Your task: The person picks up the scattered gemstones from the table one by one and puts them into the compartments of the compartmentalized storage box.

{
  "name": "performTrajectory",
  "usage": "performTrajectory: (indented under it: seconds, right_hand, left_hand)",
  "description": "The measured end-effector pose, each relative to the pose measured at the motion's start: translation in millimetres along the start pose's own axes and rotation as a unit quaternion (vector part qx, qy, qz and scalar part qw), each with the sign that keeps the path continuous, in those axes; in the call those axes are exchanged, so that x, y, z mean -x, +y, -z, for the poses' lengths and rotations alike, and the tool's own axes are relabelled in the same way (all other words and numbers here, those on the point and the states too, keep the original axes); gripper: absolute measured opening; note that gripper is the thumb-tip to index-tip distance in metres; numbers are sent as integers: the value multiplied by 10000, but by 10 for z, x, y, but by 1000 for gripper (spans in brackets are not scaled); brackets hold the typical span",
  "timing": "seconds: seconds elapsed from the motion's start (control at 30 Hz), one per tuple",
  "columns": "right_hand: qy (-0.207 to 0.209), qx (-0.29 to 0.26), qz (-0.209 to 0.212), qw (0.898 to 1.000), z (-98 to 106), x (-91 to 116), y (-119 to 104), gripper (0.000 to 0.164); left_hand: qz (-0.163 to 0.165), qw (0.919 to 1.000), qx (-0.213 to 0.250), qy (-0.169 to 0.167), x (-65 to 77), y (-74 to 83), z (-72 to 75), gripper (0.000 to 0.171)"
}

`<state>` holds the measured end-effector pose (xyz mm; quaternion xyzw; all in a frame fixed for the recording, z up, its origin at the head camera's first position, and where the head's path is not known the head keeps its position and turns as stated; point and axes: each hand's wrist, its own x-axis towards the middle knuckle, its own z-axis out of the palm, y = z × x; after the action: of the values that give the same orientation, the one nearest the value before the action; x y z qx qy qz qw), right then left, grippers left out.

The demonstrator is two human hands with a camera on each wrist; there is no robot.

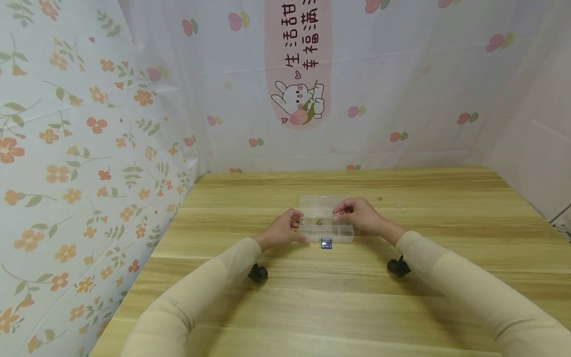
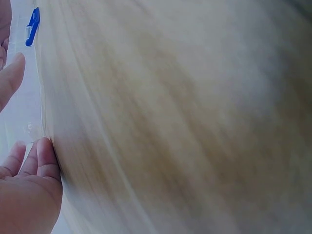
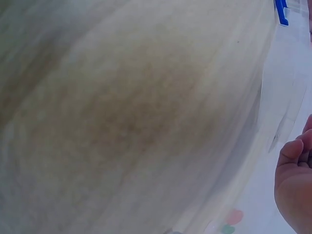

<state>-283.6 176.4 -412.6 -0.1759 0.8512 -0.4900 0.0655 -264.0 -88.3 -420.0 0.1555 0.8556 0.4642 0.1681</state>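
Observation:
A clear plastic compartment box (image 1: 326, 230) lies on the table with its lid (image 1: 314, 203) swung back and its blue latch (image 1: 326, 243) hanging at the front. My left hand (image 1: 285, 229) holds the box's left end, thumb by the front corner and fingers bent near the back. Over the right rear compartments is my right hand (image 1: 359, 216), thumb and fingertips pinched together on something small, mostly hidden. One rear compartment contains a small brown piece (image 1: 318, 222); a paler piece (image 1: 304, 222) is left of it. The left wrist view shows fingers (image 2: 48, 158) at the box's corner.
Two small pieces lie on the wooden table (image 1: 285, 307) behind and right of the box, one brown (image 1: 379, 198) and one pale (image 1: 398, 206). Printed curtains (image 1: 223, 99) hang behind and to the left. Black wrist mounts (image 1: 398, 267) sit under both forearms.

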Motion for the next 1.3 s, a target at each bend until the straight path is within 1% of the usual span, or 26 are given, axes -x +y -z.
performTrajectory:
  seconds: [0.37, 0.57, 0.9, 1.3]
  right_hand:
    - [-33, 527, 243, 9983, -50, -9, -49, 9]
    - [-12, 797, 273, 9964, -74, -34, -31, 8]
    - [6, 1044, 193, 9943, -82, -35, -59, 9]
    - [-59, 1061, 159, 9942, -85, -28, -100, 9]
  left_hand:
    - [-34, 10000, 68, 26, -7, -3, 2, 68]
    - [-7, 10000, 63, 45, -10, -3, -7, 68]
    - [24, 10000, -73, 50, -21, -12, -6, 69]
    - [42, 10000, -59, 38, -17, -10, 2, 70]
